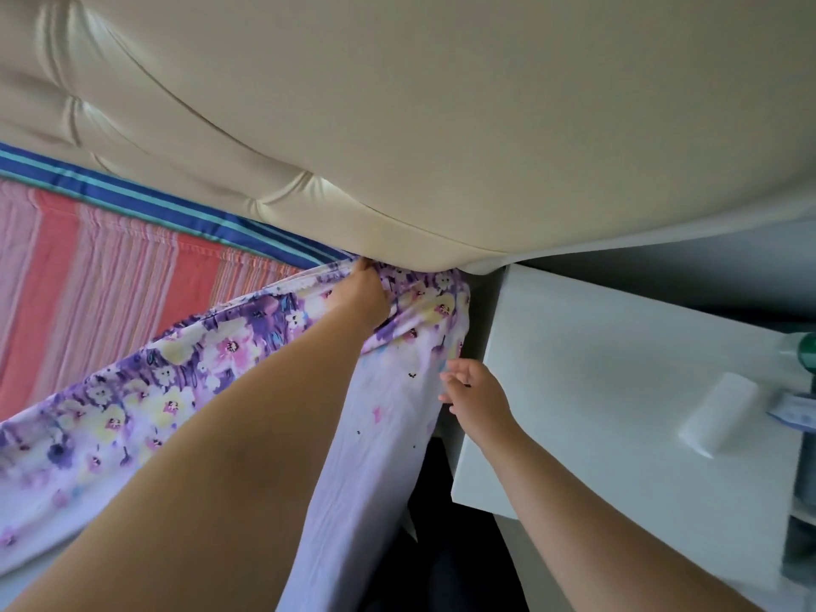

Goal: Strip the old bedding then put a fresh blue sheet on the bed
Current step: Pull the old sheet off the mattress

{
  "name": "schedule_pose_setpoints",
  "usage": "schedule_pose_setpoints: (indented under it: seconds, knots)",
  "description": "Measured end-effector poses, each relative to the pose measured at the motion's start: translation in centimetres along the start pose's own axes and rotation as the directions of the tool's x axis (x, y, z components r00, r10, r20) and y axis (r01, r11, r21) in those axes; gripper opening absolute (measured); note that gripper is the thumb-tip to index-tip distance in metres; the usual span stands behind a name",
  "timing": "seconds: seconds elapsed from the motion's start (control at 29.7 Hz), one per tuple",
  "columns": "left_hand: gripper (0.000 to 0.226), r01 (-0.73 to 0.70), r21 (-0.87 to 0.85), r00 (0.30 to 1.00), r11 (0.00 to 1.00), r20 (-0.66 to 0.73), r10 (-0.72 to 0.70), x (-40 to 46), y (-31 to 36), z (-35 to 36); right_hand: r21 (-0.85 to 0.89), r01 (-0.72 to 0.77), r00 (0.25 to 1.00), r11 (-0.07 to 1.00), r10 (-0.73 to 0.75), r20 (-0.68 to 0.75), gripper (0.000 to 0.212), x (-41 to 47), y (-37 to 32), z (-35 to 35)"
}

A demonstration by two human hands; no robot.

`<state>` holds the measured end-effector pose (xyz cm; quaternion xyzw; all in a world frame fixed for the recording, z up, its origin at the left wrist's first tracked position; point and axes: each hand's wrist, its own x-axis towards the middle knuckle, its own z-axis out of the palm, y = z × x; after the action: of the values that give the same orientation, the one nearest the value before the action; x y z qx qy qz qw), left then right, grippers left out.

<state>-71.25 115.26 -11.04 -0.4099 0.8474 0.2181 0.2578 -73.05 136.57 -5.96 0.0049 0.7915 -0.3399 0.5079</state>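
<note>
One floral sheet [247, 346] at the bed corner by the headboard [397, 125]; left hand [364, 295] grasps its edge, right hand [474, 390] has fingers loose, near the sheet. One striped cover [88, 267] under, one white nightstand [596, 390] w/ a white box [717, 413] blocks the right.

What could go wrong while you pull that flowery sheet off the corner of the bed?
The left hand grips the flowery sheet right where it is wedged under the padded headboard, so a hard tug might strain or tear the cloth. The right hand hovers close to the white bedside table; a sudden release could swing an arm into the small white box and the bottle at its edge.
</note>
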Motion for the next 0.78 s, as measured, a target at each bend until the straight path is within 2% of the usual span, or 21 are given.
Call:
schedule_pose_setpoints:
  seconds: [0.07,0.17,0.24,0.27,0.3,0.34,0.37,0.44,0.54,0.64,0.71,0.78]
  knots:
    - [0.037,0.016,-0.041,0.997,0.999,-0.074,-0.019,-1.7,0.8,0.7,0.062,-0.008,1.0,0.998,0.01,-0.028,0.018,0.2,0.5,-0.2]
    - [0.027,0.005,-0.115,0.997,0.993,-0.078,-0.014,-5.8,1.7,2.5,0.071,-0.018,0.994,0.997,0.025,-0.106,0.016,0.5,0.3,-0.5]
    - [0.034,-0.078,-0.128,0.995,0.989,-0.068,0.07,-8.9,2.3,3.8,-0.112,0.028,0.986,0.993,-0.046,-0.159,0.028,0.6,-0.4,-0.6]
    - [0.038,-0.121,-0.131,0.991,0.984,-0.066,0.113,-10.5,2.7,4.4,-0.287,0.121,0.973,0.95,-0.171,-0.157,0.039,0.6,-0.8,-0.5]
    - [0.043,-0.16,-0.133,0.986,0.978,-0.065,0.153,-12.0,3.0,4.7,-0.471,0.246,0.939,0.847,-0.329,-0.102,0.05,0.6,-1.4,-0.4]
    - [0.049,-0.209,-0.117,0.977,0.971,-0.074,0.202,-13.2,3.3,5.0,-0.619,0.367,0.886,0.695,-0.464,0.003,0.056,0.7,-1.9,-0.1]
    - [0.054,-0.263,-0.073,0.963,0.962,-0.081,0.257,-14.1,3.4,5.3,-0.715,0.456,0.834,0.53,-0.535,0.136,0.057,0.9,-2.5,0.1]
    - [0.06,-0.325,-0.009,0.944,0.946,-0.064,0.324,-15.3,3.2,5.7,-0.821,0.507,0.813,0.263,-0.463,0.354,0.048,1.9,-3.2,0.3]
    - [0.053,-0.373,-0.067,0.927,0.925,-0.074,0.368,-16.6,2.1,5.4,-0.895,0.444,0.846,-0.044,-0.308,0.435,0.039,3.2,-4.3,-0.5]
    - [0.041,-0.409,-0.098,0.91,0.907,-0.108,0.399,-17.3,1.1,4.5,-0.873,0.434,0.837,-0.222,-0.258,0.482,0.048,3.1,-5.1,-1.1]
    - [0.036,-0.422,-0.101,0.904,0.901,-0.121,0.41,-17.5,0.7,3.7,-0.868,0.422,0.837,-0.263,-0.256,0.484,0.048,2.5,-5.4,-1.0]
    - [0.03,-0.433,-0.111,0.895,0.895,-0.172,0.411,-17.9,0.5,3.0,-0.895,0.351,0.871,-0.277,-0.256,0.42,0.045,2.0,-6.0,-0.7]
